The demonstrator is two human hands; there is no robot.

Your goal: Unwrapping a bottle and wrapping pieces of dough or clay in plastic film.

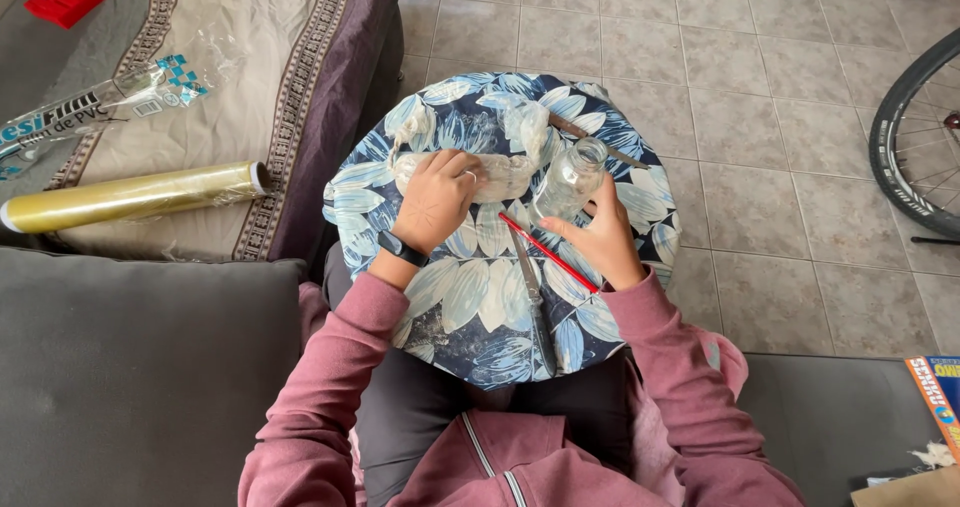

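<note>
On the sofa at far left lie a roll of cling film and an opened film package, both well apart from the work.

The round tabletop, covered in a blue leaf-print cloth, rests across the person's lap. The left hand lies palm down on a crumpled clear plastic piece, fingers curled over it and pressing it to the cloth. That piece runs roughly crosswise, from under the left hand toward the jar.

A red pencil-like stick lies diagonally on the cloth between the two hands, its upper end nearer the left hand, its lower end passing under the right hand. A grey metal blade lies lengthwise below it, pointing toward the person's body.

The glass jar stands tilted, its open mouth up and away from the person, just right of the plastic piece. The right hand touches the jar's lower side, fingers spread loosely around it; whether it fully grips cannot be told. The right hand is clearly the nearer to the jar.

A second slim tool lies behind the jar. A bicycle wheel stands at far right.
</note>
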